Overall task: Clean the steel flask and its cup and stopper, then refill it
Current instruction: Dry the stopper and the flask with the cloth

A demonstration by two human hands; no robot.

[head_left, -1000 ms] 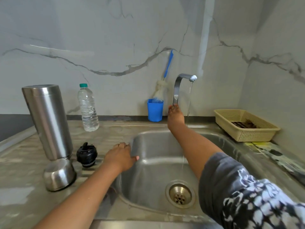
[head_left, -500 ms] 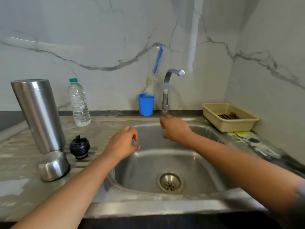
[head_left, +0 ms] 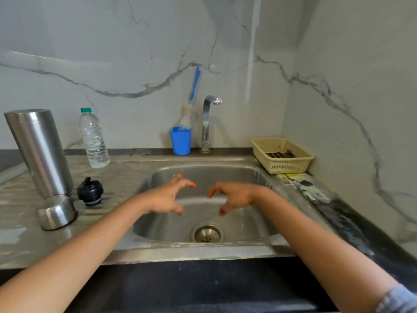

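The steel flask [head_left: 39,152] stands upside down on the drainboard at the left. In front of it the steel cup [head_left: 56,212] sits mouth down, and the black stopper [head_left: 90,192] lies just to the right. My left hand [head_left: 168,196] and my right hand [head_left: 232,195] hover over the sink basin [head_left: 259,177], facing each other with fingers spread and loosely bent. Neither hand holds anything. No water runs from the tap [head_left: 208,123].
A clear water bottle [head_left: 93,138] with a green cap stands by the back wall. A blue cup [head_left: 181,141] holds a bottle brush [head_left: 191,98] beside the tap. A beige plastic basket [head_left: 282,154] sits at the right of the sink. The drain [head_left: 207,233] lies below my hands.
My right hand left the tap handle and the water stopped. My left hand lifted off the sink rim. Both hands now meet over the basin.
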